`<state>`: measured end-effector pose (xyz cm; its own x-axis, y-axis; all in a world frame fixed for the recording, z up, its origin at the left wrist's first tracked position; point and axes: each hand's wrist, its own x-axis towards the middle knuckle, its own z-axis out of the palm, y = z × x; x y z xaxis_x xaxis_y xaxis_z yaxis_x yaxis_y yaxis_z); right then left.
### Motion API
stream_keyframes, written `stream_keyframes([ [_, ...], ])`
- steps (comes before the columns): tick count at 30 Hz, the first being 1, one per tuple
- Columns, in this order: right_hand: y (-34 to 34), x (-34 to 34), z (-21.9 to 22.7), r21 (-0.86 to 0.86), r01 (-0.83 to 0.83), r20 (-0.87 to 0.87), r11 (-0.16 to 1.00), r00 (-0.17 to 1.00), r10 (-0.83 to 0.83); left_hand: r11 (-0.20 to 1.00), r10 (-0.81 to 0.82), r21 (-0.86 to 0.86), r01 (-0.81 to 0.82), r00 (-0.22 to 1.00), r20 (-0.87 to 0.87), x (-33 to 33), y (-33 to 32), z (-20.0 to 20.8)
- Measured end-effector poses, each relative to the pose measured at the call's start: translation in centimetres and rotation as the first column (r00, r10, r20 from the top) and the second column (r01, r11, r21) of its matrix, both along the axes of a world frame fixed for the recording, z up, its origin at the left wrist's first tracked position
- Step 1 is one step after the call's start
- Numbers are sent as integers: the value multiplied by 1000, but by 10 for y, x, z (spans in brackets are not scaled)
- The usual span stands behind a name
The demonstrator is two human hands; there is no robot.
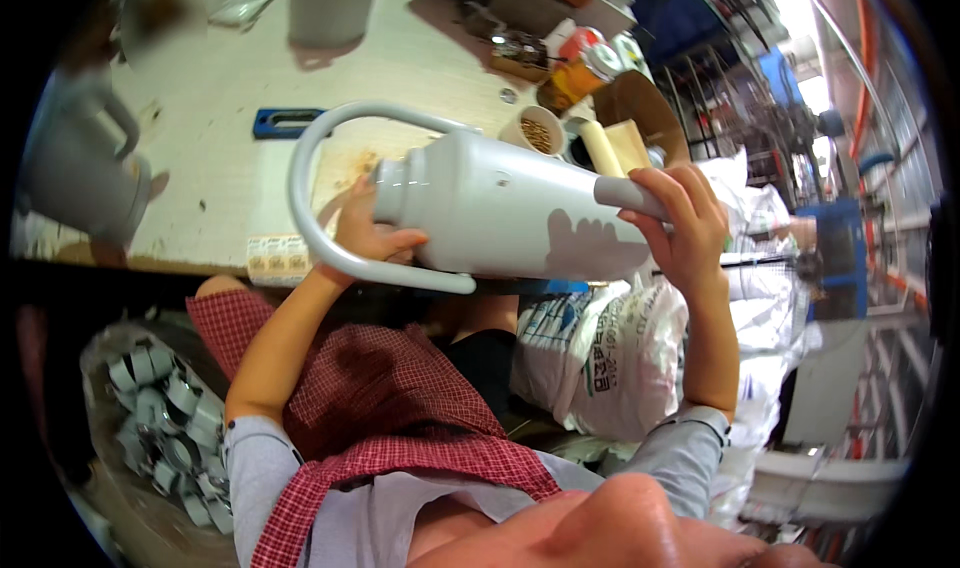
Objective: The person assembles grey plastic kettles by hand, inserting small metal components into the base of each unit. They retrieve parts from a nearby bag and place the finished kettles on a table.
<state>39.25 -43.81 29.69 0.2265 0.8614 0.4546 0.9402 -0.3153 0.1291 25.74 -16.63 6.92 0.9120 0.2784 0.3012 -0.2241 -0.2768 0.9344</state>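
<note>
A light grey plastic can [520, 203] with a stepped neck and a large looped handle [300, 183] lies sideways over the table's front edge. My left hand [372, 226] reaches through the loop and grips the can by its neck end. My right hand [690, 218] has its fingers closed around a short grey tube [625, 196] lying against the can's other end. Whether that tube is joined to the can, I cannot tell. A dark shadow of the hand falls on the can's side.
On the white table [220, 178] are a blue slotted tool [285, 123], a cup of small brass-coloured parts [537, 130], jars [580, 76] and another grey vessel [335, 8]. More grey vessels [85, 178] stand left. A bag of grey ring pieces [165, 418] sits lower left; white sacks [620, 358] lie right.
</note>
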Motion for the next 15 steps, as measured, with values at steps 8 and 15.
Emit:
stream_keyframes([
  [8,59,6,-22,-186,-116,-81,976,991,103,973,56,194,-125,944,324,5,-1,-16],
  [15,70,-1,-20,-239,-201,-54,950,979,194,961,65,231,-151,937,343,8,-1,-15],
])
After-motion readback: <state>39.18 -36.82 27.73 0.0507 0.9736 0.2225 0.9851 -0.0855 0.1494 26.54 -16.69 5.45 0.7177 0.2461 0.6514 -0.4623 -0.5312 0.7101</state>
